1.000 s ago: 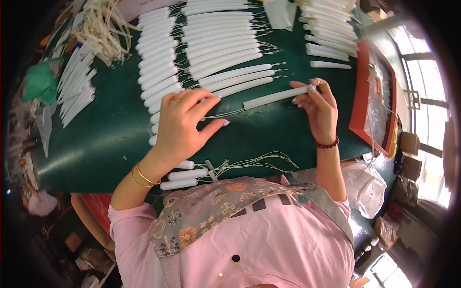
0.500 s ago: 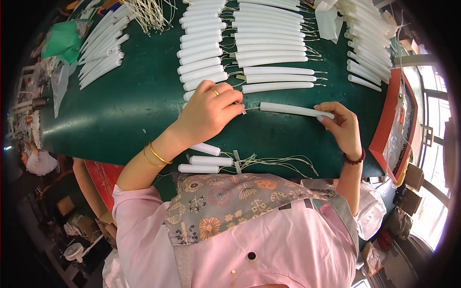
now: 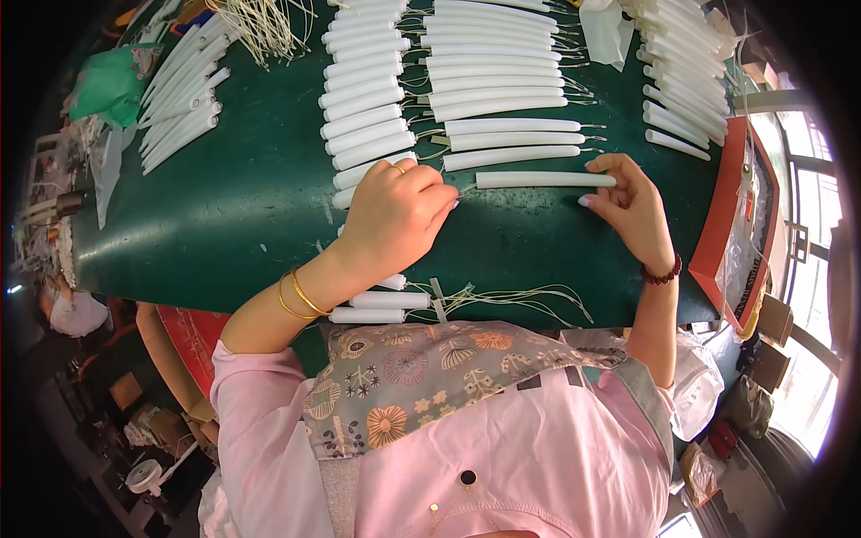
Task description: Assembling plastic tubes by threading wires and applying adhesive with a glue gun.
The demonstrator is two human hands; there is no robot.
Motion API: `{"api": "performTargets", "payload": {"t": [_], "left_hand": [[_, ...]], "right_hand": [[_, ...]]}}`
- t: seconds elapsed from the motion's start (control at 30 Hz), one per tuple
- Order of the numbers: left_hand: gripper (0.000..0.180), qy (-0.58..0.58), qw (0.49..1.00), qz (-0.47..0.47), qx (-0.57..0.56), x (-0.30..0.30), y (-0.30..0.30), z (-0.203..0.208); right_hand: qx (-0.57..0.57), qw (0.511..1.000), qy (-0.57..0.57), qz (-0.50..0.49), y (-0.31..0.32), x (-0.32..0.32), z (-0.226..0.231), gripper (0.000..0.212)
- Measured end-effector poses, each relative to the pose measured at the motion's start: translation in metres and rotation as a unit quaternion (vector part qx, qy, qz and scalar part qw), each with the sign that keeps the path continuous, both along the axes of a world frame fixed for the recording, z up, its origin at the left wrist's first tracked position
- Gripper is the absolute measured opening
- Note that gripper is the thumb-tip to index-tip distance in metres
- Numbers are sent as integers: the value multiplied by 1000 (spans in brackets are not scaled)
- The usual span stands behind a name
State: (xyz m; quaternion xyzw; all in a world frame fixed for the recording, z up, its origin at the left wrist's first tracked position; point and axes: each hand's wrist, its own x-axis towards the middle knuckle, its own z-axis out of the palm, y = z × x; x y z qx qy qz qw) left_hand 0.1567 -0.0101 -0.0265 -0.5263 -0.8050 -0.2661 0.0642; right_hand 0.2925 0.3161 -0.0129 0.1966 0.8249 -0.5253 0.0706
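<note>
A slender white tube (image 3: pixel 543 179) lies crosswise on the green table below a column of similar tubes, a thin wire at its left end. At that wire the fingers of my left hand (image 3: pixel 395 215) are curled together in a pinch; their tips are partly hidden. Around the tube's right end my right hand (image 3: pixel 635 206) has its thumb and forefinger apart, the forefinger just above the tube and the thumb below it. Shorter, thicker white tubes (image 3: pixel 368 130) form a column beyond my left hand, wired to the slender tubes (image 3: pixel 502 85) beside them.
Near my apron lie a few short white tubes (image 3: pixel 368 316) with loose wires (image 3: pixel 529 296). More white tubes (image 3: pixel 184 108) are piled at the left below a wire bundle (image 3: pixel 265 27), and others (image 3: pixel 677 90) at the right. A red box (image 3: pixel 722 211) stands at the right edge.
The slender tube has moved away from me, up beside the column, and lies straighter. My right thumb and forefinger have parted from its end. My left hand has shifted slightly.
</note>
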Motion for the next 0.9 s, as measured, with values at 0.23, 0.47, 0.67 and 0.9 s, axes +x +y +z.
{"api": "performTargets", "payload": {"t": [0.23,0.47,0.67,0.9], "left_hand": [[9,-36,998,17,53,-2,-3,-5],[7,-50,997,10,55,1,-6,-4],[10,-69,996,11,53,4,-9,-2],[7,-117,991,-12,67,5,-11,-4]], "right_hand": [[-43,997,8,56,11,-10,-2,22],[-2,997,41,59,-1,-9,2,24],[-29,996,67,57,2,-17,-1,16],[-51,996,-7,75,3,-11,3,15]]}}
